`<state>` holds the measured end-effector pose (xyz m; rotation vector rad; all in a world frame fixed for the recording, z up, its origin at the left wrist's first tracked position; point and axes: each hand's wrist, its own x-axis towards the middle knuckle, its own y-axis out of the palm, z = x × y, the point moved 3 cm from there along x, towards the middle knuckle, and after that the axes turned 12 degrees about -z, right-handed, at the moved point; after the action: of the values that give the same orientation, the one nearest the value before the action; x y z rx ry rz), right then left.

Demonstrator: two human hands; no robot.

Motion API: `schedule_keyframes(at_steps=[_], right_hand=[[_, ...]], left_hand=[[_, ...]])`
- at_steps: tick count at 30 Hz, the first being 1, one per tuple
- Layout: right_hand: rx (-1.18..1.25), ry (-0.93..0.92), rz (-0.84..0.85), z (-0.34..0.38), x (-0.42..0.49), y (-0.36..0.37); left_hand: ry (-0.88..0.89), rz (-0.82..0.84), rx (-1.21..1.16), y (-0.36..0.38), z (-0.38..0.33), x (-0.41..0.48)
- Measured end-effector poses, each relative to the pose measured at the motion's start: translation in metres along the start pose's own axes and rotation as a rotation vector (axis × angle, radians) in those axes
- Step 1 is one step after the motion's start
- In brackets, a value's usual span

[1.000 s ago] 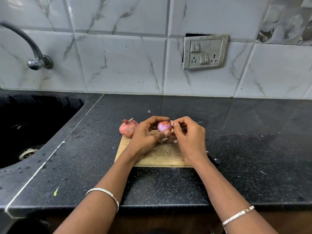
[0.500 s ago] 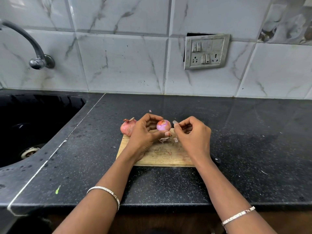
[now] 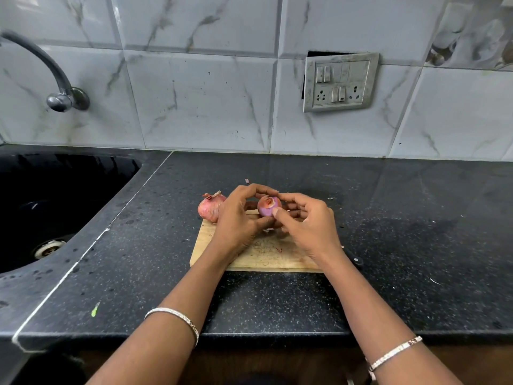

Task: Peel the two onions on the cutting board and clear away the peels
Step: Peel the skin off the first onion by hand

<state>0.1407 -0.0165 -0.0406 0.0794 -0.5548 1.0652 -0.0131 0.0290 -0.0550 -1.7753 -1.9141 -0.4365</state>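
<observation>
Head view: one peeled onion is gripped by the left hand and pinched by the right hand over the board's far edge. A second onion is sat at the board's far left corner, two in all. Bare counter is seen to the right.

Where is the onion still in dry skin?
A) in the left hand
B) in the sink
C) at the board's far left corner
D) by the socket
C: the unpeeled onion sits at the far left corner of the cutting board; the left hand holds the peeled onion.
</observation>
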Motion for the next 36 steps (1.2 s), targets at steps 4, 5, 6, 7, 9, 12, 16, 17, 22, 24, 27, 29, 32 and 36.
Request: schedule_keyframes(at_steps=[4, 5, 6, 7, 9, 12, 16, 17, 22, 24, 27, 29, 32, 36], right_hand=[[0.070, 0.025, 0.036, 0.003, -0.002, 0.000], [0.064, 0.023, 0.036, 0.003, -0.002, 0.000], [0.055, 0.020, 0.031, 0.003, -0.001, -0.001], [0.047, 0.017, 0.024, 0.003, -0.001, -0.001], [0.036, 0.015, 0.012, 0.002, -0.001, -0.002], [0.053, 0.017, 0.010, 0.002, 0.000, -0.002], [0.067, 0.001, 0.014, 0.003, -0.001, -0.002], [0.061, -0.004, 0.010, 0.002, -0.001, -0.003], [0.022, -0.024, -0.004, -0.001, 0.001, -0.003], [0.026, -0.016, -0.003, -0.002, 0.001, -0.003], [0.055, 0.002, 0.020, 0.000, -0.001, -0.002], [0.048, -0.006, 0.018, 0.000, -0.001, -0.001], [0.042, -0.013, 0.028, 0.002, -0.002, -0.001], [0.034, -0.032, 0.048, 0.009, -0.005, -0.002]], left_hand=[[-0.027, 0.006, 0.021, 0.000, 0.000, 0.000], [-0.029, 0.005, 0.027, 0.000, 0.000, 0.000], [-0.030, 0.002, 0.030, 0.000, 0.000, 0.000], [-0.031, -0.002, 0.028, 0.000, 0.000, 0.000], [-0.030, -0.007, 0.025, 0.000, 0.000, 0.001], [-0.034, -0.007, 0.022, 0.000, -0.001, 0.001], [-0.037, -0.010, 0.018, 0.000, -0.002, 0.000], [-0.030, -0.008, 0.027, 0.000, -0.002, 0.000], [-0.009, -0.001, 0.046, 0.001, -0.002, 0.001], [-0.004, -0.008, 0.048, 0.001, -0.002, 0.000], [0.001, -0.021, 0.048, 0.001, 0.001, 0.000], [0.008, -0.022, 0.061, 0.001, 0.002, 0.000], [0.031, -0.019, 0.082, 0.002, 0.002, 0.000], [0.034, -0.013, 0.092, 0.001, 0.001, 0.000]])
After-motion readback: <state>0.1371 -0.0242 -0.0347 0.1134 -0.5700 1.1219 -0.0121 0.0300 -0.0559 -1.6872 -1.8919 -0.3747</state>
